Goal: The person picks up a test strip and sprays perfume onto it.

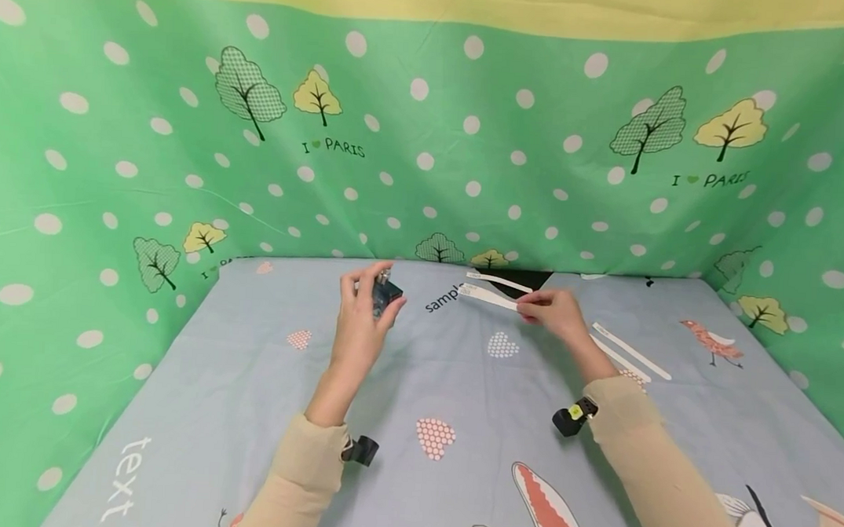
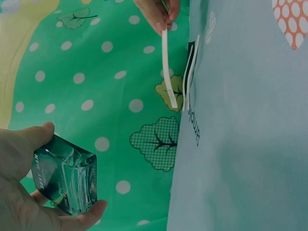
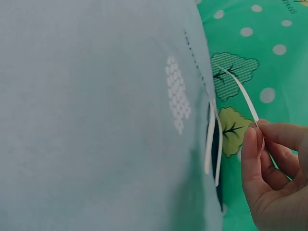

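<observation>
In my left hand (image 1: 363, 312) is a small dark teal glass perfume bottle (image 2: 67, 175), held between thumb and fingers above the table. The head view shows a metallic sprayer top on it near the fingertips. My right hand (image 1: 554, 315) pinches one end of a thin white paper test strip (image 2: 167, 72). The strip's free end, with small print on it, points left toward the bottle, apart from it. Beneath and beyond this hand, a few similar white paper strips (image 3: 210, 139) lie by a black patch (image 1: 516, 279) at the table's far edge.
Two more white strips (image 1: 633, 353) lie on the table right of my right forearm. A grey-blue printed cloth (image 1: 403, 373) covers the table. Green dotted curtain (image 1: 426, 161) hangs behind it and along both sides.
</observation>
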`<state>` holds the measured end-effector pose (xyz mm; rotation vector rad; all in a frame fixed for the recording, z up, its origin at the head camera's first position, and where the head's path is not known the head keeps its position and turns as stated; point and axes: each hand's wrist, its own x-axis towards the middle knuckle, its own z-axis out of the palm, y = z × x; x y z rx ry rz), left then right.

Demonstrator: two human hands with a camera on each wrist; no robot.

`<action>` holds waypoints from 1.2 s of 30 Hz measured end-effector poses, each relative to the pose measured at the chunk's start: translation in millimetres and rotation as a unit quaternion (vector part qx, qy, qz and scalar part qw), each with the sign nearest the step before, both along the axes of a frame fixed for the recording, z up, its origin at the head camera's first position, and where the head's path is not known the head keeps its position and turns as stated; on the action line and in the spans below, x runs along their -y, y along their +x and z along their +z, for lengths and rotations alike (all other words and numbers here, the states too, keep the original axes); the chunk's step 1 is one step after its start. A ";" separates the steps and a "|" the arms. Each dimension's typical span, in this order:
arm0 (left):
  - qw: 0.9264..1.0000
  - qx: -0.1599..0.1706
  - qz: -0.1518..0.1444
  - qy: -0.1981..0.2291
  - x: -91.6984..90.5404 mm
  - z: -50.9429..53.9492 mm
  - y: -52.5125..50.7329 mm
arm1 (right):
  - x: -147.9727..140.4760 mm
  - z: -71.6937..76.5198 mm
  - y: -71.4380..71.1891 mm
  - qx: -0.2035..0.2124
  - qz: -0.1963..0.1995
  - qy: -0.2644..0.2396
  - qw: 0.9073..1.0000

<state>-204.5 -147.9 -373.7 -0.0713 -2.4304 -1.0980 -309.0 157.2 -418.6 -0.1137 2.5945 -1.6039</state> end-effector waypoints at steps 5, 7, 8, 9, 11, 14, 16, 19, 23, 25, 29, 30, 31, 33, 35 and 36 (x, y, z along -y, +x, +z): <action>1.000 0.000 0.003 -0.002 1.0 0.3 0.9 | 1.0 -9.2 -3.6 0.015 -0.002 -0.008 1.000; 1.000 0.000 0.004 -0.004 1.4 0.3 1.1 | 1.5 -12.0 -5.0 0.022 -0.004 -0.021 1.000; 1.000 -0.001 0.004 -0.004 1.6 0.4 1.2 | 1.8 -13.3 -5.6 0.026 -0.006 -0.026 0.999; 1.000 -0.001 0.003 -0.004 1.7 0.2 1.3 | 2.2 -14.2 -5.9 0.029 -0.008 -0.031 0.999; 1.000 -0.004 0.003 -0.003 1.6 0.0 2.0 | 2.8 -15.8 -6.5 0.038 -0.011 -0.039 0.998; 1.000 -0.007 0.002 -0.002 1.4 -0.6 2.6 | 3.5 -17.2 -7.1 0.049 -0.017 -0.045 0.998; 1.000 -0.008 0.002 -0.002 1.3 -1.1 3.0 | 3.6 -17.6 -7.5 0.055 -0.019 -0.045 0.997; 1.000 -0.007 0.003 -0.003 1.1 -1.5 3.2 | 3.0 -17.5 -7.8 0.059 -0.017 -0.044 0.997; 1.000 -0.005 0.004 -0.001 0.8 -1.0 3.8 | 1.6 -16.1 -6.3 0.063 -0.016 -0.040 0.997; 1.000 -0.001 0.004 0.001 0.7 -0.7 4.2 | 0.9 -14.9 -5.1 0.066 -0.016 -0.041 0.997; 1.000 0.005 0.005 0.003 0.9 -0.1 5.1 | -0.7 -13.2 -2.6 0.071 -0.013 -0.040 0.997; 1.000 0.006 0.005 0.003 1.0 0.1 5.3 | -1.2 -12.9 -2.0 0.071 -0.012 -0.040 0.997; 1.000 0.006 0.006 0.003 1.2 0.5 5.4 | -1.8 -12.5 -1.5 0.070 -0.011 -0.040 0.997; 1.000 0.007 0.006 0.002 1.3 1.2 5.8 | -2.9 -12.3 -0.5 0.069 -0.010 -0.040 0.997; 1.000 0.008 0.007 0.002 1.4 1.9 6.0 | -4.4 -12.1 0.5 0.066 -0.007 -0.038 0.997; 1.000 0.008 0.007 0.002 1.5 2.2 6.0 | -5.0 -12.3 1.0 0.066 -0.007 -0.038 0.997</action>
